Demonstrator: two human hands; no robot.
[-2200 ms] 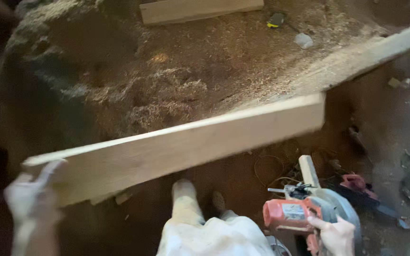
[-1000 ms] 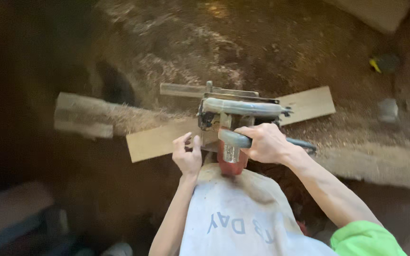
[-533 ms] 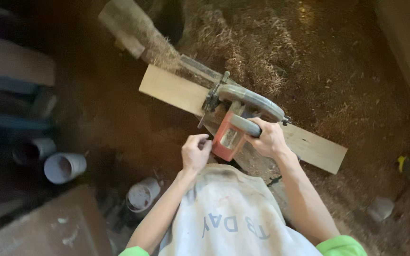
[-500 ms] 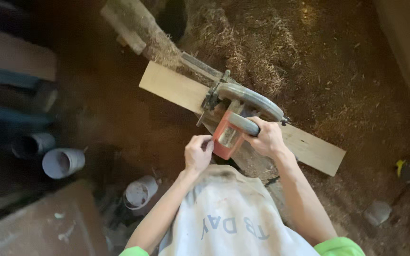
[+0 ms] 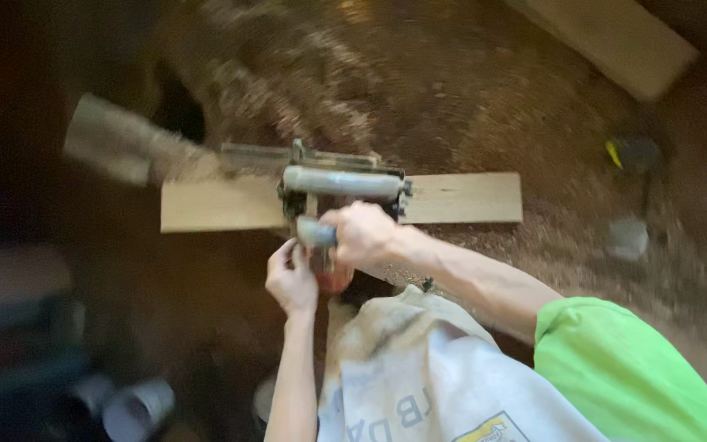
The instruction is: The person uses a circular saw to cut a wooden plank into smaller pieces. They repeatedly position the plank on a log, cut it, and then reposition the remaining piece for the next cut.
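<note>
On the sawdust floor point(image 5: 468, 74), in the head view, I see the plank point(image 5: 460, 198) lying left to right, the circular saw point(image 5: 341, 187) across its middle. My right hand point(image 5: 363, 233) has its fingers wrapped on the saw's handle; my left hand point(image 5: 292, 278) pinches at the red body just below. The wood looks pale and smooth.

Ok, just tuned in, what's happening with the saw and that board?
A person is bent over a circular saw that sits across a wooden plank lying on sawdust-covered ground. The right hand grips the saw's handle, while the left hand is at the saw's orange rear end just below. The plank shows on both sides of the saw. The picture is blurred, so whether the blade is cutting cannot be told.
</note>
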